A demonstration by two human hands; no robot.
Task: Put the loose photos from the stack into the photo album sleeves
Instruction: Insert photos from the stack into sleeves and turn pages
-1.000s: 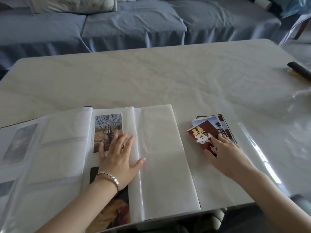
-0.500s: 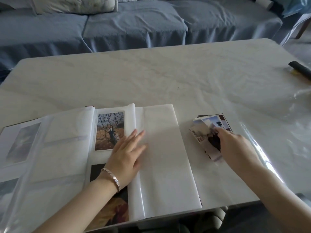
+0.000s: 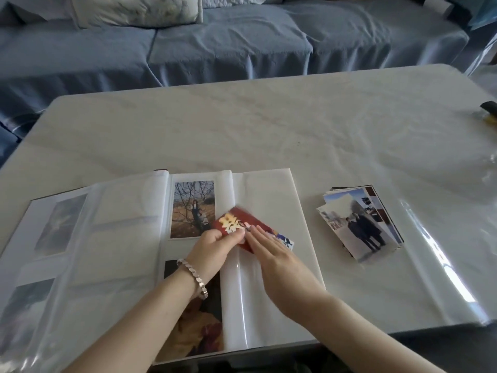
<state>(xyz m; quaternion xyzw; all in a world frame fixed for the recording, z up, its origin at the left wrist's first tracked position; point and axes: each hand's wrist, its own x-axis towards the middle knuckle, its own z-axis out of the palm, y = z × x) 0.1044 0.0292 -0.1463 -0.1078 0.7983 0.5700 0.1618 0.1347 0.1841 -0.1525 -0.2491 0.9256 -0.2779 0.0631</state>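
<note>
I have the red photo with the gold character (image 3: 236, 224) over the middle of the open photo album (image 3: 271, 195), just right of the sleeved tree photo (image 3: 193, 208). My left hand (image 3: 215, 247) pinches its near-left corner with curled fingers, while my right hand (image 3: 271, 254) lies on it with fingers straight and together, I judge to steady it and aim it at a pocket on the blank right-hand page. The stack of loose photos (image 3: 360, 224) sits on the counter (image 3: 242, 125) just beside the album's right edge, handy for the next pick. The red photo is blurred and my right hand covers its lower part, so I cannot tell where that page's sleeve opens or whether my thumb is under the print. The left-hand pages lie under a cloudy translucent leaf (image 3: 80, 238), their pictures mere smudges, and the album's near-left corner is cut off by the frame.
</note>
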